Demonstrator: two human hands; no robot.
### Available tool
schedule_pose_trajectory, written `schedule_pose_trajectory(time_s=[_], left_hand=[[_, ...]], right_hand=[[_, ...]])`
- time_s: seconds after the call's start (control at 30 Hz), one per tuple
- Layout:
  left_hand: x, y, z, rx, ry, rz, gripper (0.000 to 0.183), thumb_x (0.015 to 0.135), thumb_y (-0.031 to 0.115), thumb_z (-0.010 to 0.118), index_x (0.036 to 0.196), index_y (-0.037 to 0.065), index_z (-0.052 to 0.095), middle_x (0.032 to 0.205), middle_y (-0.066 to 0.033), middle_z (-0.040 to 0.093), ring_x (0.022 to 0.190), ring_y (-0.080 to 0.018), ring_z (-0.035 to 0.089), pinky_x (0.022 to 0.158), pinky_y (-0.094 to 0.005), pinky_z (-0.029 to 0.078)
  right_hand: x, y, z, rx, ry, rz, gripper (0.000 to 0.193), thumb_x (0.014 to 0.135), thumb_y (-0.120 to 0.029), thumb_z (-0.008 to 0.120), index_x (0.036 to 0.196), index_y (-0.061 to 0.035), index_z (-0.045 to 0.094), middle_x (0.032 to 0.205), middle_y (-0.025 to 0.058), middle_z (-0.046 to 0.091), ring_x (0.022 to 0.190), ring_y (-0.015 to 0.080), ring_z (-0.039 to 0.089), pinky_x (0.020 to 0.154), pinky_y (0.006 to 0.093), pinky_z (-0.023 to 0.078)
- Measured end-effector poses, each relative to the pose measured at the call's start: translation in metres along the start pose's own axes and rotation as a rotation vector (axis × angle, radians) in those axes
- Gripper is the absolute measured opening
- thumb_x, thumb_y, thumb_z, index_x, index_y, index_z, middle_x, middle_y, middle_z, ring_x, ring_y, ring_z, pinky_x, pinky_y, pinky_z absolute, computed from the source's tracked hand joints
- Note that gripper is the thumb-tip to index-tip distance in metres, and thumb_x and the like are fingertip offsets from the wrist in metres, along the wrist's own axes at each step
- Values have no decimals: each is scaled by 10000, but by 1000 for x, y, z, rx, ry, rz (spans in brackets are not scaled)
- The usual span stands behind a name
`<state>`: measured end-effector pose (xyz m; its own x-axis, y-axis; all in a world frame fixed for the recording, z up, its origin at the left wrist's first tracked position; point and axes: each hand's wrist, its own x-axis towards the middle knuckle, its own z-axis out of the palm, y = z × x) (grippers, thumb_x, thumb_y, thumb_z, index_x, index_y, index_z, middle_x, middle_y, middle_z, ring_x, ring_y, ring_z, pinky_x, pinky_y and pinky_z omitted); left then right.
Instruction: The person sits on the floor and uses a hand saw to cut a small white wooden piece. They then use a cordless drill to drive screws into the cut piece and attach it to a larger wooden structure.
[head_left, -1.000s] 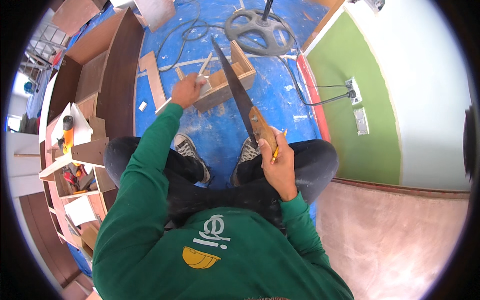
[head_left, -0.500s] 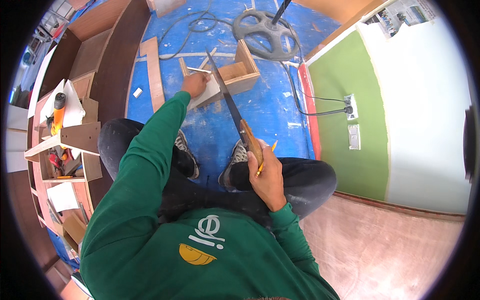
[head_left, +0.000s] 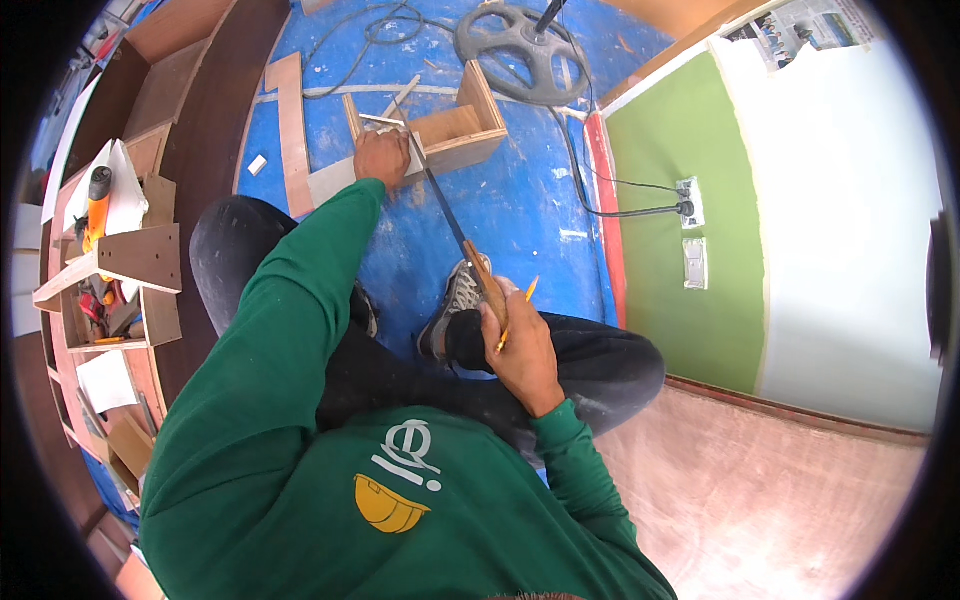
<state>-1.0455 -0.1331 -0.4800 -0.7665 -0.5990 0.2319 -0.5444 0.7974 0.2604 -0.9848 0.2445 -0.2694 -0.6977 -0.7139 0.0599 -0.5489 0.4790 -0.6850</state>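
Head view: the right hand (head_left: 524, 356) is closed round the wooden handle of the saw (head_left: 487, 284), with a pencil (head_left: 531, 291) tucked among the same fingers. The saw points up and away from the body, its blade reaching just beside the left hand (head_left: 383, 158). That hand bears down on the pale board (head_left: 332, 182), which lies across the near side of the wooden box (head_left: 482, 146) on the blue sheet (head_left: 405, 255); whether its fingers pinch the board or only press, I cannot tell. The saw looks fairly light, its blade thin and likely springy, so the handle is the place to hold it. The board seems stiff, light and perhaps smooth enough to slide, best held flat well clear of the blade.
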Motion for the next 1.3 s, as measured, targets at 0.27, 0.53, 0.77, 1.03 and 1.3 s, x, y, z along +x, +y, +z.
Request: schedule_pose_trajectory(time_s=[0.27,0.53,0.77,1.03,1.3], left_hand=[[-3,5,-15,39,-60,9,543,1148,375,353,986,54,761,983,-206,765,966,-429,688,964,-545,481],[5,-9,2,61,-33,89,470,1129,320,357,1055,65,745,1017,-155,784,953,-419,707,947,-555,484],[12,-3,-11,65,-111,29,491,1137,338,327,1086,63,730,1056,-186,787,986,-440,712,975,-559,479],[9,-5,-13,-12,-170,-4,531,1148,352,295,1133,55,734,1082,-201,783,1027,-400,729,1001,-565,456],[6,-11,-3,-18,-79,31,540,1148,342,273,1145,59,733,1107,-181,786,1044,-409,725,1013,-563,450]], right_hand=[[-51,-31,-51,-14,-80,72,459,1015,-109,695,1437,4,555,1200,293,696,1050,499,711,864,527,590],[-25,-13,-35,21,-48,-14,460,1008,-109,706,1422,17,548,1165,303,702,1046,508,707,839,521,594],[32,0,15,16,69,-163,430,1023,-131,687,1381,62,549,1082,332,702,928,531,701,772,570,569],[72,-6,42,5,8,-30,392,1034,-144,670,1352,57,558,1078,333,703,978,526,690,802,576,550],[-29,-15,-34,35,-19,-11,446,1014,-98,702,1415,38,562,1160,325,706,1038,518,702,869,535,580]])
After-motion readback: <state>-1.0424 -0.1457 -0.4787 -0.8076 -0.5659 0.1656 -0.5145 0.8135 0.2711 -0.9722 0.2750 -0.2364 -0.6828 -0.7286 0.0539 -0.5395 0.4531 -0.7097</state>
